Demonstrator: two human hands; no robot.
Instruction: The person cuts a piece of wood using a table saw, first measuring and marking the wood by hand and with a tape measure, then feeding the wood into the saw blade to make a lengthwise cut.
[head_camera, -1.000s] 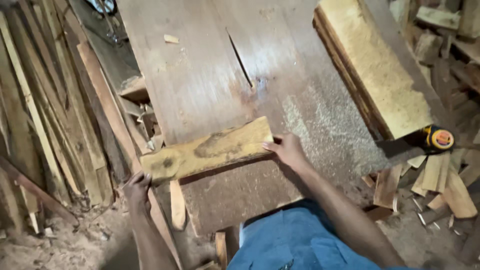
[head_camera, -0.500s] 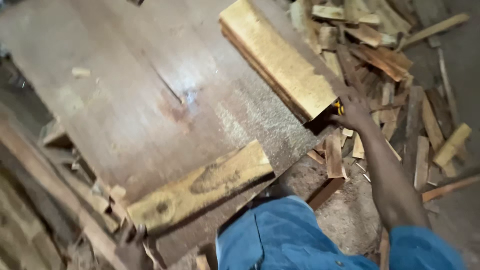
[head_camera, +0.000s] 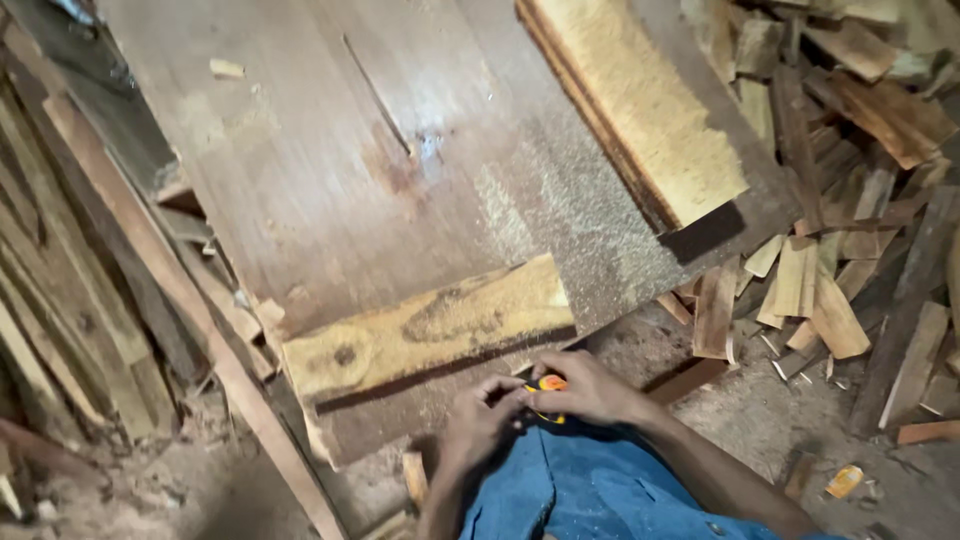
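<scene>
**Both hands drawn together at the lap**

The left hand (head_camera: 480, 418) and right hand (head_camera: 590, 388) meet close in front of the body, fingertips touching. The right hand's fingers curl inward, knuckles up; the left hand's fingers bend toward them. Both forearms are bare, the left rising from below, the right angling in from the lower right.

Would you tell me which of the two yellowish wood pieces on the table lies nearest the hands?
The short knotty plank at the table's near edge, just above both hands; the longer thick slab lies at the far right.
</scene>
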